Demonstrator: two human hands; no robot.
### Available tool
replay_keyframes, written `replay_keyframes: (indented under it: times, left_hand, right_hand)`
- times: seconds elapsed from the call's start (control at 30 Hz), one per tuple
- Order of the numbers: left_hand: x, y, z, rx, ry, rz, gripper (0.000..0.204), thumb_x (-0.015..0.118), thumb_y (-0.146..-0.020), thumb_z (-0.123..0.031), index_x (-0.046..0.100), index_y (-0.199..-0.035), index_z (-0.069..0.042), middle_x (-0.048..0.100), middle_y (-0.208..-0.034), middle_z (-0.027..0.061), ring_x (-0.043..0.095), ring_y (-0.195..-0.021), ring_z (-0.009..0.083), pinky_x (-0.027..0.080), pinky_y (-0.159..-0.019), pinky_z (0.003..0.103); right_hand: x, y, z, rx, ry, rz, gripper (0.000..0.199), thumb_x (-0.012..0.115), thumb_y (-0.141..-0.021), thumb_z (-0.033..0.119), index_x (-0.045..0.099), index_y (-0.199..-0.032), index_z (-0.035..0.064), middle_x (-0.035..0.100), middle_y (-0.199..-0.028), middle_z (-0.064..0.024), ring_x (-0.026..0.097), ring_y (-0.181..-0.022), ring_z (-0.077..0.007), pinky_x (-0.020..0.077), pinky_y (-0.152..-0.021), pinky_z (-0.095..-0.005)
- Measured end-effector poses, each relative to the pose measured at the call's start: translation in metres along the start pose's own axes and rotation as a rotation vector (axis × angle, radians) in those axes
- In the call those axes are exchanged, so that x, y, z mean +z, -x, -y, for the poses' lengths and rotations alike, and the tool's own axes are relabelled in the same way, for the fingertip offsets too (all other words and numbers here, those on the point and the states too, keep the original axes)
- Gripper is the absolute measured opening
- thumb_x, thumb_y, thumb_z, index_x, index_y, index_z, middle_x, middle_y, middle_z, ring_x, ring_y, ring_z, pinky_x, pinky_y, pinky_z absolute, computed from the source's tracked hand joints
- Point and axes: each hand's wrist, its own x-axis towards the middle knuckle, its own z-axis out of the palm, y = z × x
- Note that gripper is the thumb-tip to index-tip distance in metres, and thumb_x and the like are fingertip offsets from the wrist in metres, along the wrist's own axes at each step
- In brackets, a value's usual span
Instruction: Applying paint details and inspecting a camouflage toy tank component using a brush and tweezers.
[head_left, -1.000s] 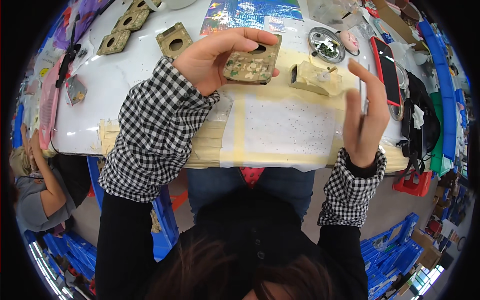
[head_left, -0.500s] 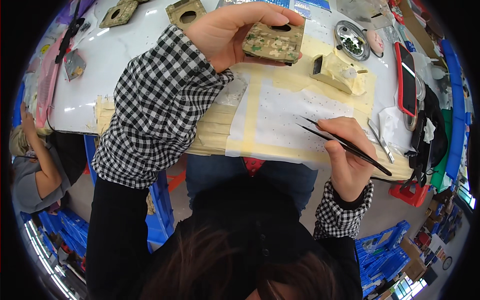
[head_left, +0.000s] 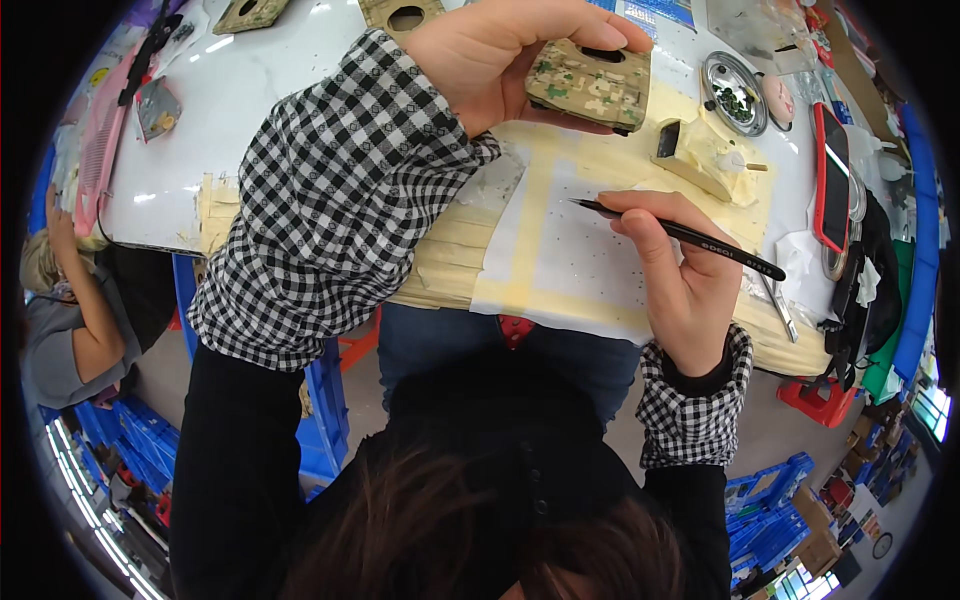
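Note:
My left hand is closed around a small camouflage-patterned block-shaped piece with a dark oval hole in its top, held above the far part of the work area. Between the thumb and fingers of my right hand are black tweezers, their tips pointing left. Under the tips lies a white paper sheet dotted with many tiny dark specks. Whether the tips pinch anything is too small to see.
Right of the sheet are a yellowish taped block, a round dish of small dark green bits, a red-cased phone and a metal tool. More camouflage pieces lie at the back. Another person sits at far left.
The tweezers have swung upward and left over the sheet, and their tips have come closer together. The view has shifted a little; my left hand still holds the camouflage piece.

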Motion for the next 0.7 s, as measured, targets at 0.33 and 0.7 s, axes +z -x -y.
replay_keyframes:
  times: [0.33,0.7]
  left_hand:
    - [0.0008,0.0004,-0.0013,0.012,-0.020,0.005,0.033,0.057,-0.088,-0.012,0.055,-0.116,0.006,0.062,-0.110,0.0163,0.063,-0.097,0.0203,0.052,-0.087,0.030]
    - [-0.0041,-0.0003,0.0001,0.025,0.004,0.042,0.033,0.057,-0.088,-0.012,0.055,-0.115,0.007,0.063,-0.109,0.0160,0.063,-0.095,0.0197,0.053,-0.086,0.030]
  right_hand:
    - [0.0030,-0.0024,-0.0006,0.024,0.039,0.023,0.012,0.065,-0.086,0.007,0.069,-0.093,-0.0018,0.068,-0.085,-0.0108,0.062,-0.075,-0.0174,0.0488,-0.068,-0.0262]
    - [0.0031,-0.0025,-0.0017,0.037,0.034,0.025,0.012,0.065,-0.087,0.008,0.069,-0.093,-0.0014,0.068,-0.084,-0.0102,0.062,-0.074,-0.0167,0.0484,-0.068,-0.0255]
